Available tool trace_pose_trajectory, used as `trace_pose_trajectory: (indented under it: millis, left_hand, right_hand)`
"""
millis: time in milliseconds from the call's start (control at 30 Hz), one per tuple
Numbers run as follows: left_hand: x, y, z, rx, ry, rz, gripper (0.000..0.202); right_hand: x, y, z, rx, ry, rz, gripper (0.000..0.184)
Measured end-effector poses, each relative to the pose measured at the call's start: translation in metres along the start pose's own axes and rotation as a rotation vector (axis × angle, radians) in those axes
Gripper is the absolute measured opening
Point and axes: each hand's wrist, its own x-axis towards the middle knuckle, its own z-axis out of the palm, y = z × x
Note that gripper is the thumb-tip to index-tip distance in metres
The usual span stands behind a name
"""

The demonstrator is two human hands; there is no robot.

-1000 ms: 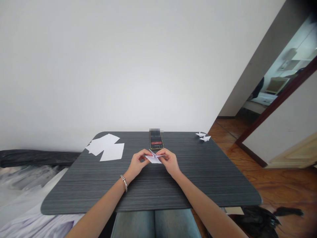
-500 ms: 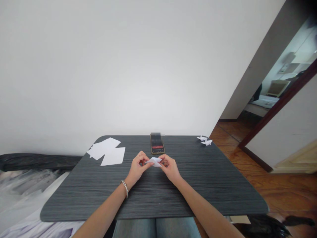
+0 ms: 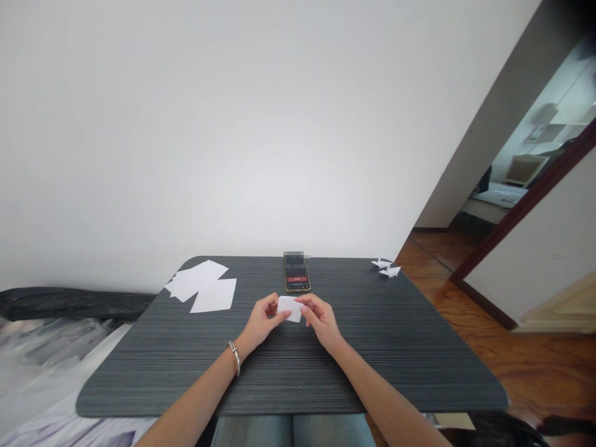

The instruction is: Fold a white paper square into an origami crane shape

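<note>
dark table (image 3: 372, 366), left hand (image 3: 263, 321) and right hand (image 3: 321, 321) grip white paper (image 3: 289, 308), edges hidden.

- A home, most likely a bedroom, going by the furnishings
- Rumpled pale bedding (image 3: 41, 366) lies on the left, right beside the dark grey surface (image 3: 139, 385)
- Warm-toned wooden floor (image 3: 465, 347) runs off to the right
- A dark wooden door frame (image 3: 521, 205) opens onto another room
- A made-up bed (image 3: 493, 198) shows through that doorway
- A plain white wall (image 3: 233, 155) stands behind the surface
</note>
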Motion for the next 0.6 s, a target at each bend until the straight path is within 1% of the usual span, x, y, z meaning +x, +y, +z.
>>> trace_pose_trajectory:
  millis: [133, 167, 200, 267, 333, 433, 500, 600]
  left_hand:
    - [-0.002, 0.003, 0.002, -0.103, -0.08, -0.039, 0.027]
    - [-0.002, 0.004, 0.002, -0.125, -0.081, -0.041, 0.029]
    - [-0.003, 0.006, 0.002, -0.132, -0.083, -0.048, 0.036]
    - [-0.003, 0.009, 0.001, -0.087, -0.053, -0.039, 0.036]
    - [-0.002, 0.01, 0.0, -0.015, -0.015, -0.028, 0.027]
    - [0.0, 0.01, -0.001, 0.039, 0.03, -0.047, 0.022]
    - [0.0, 0.01, -0.002, 0.033, 0.049, -0.072, 0.023]
    - [0.001, 0.011, -0.001, 0.004, 0.061, -0.097, 0.024]
  right_hand:
    - [0.001, 0.004, 0.004, -0.006, -0.019, 0.065, 0.018]
    - [0.001, 0.005, 0.004, 0.009, -0.02, 0.089, 0.018]
    - [0.001, 0.005, 0.005, 0.031, -0.029, 0.113, 0.018]
    - [0.002, 0.005, 0.006, 0.076, -0.059, 0.152, 0.02]
    - [0.003, 0.003, 0.006, 0.103, -0.083, 0.176, 0.021]
    - [0.004, 0.002, 0.005, 0.118, -0.046, 0.19, 0.024]
    - [0.006, 0.002, 0.005, 0.124, -0.008, 0.199, 0.027]
    - [0.007, 0.003, 0.004, 0.145, 0.0, 0.215, 0.026]
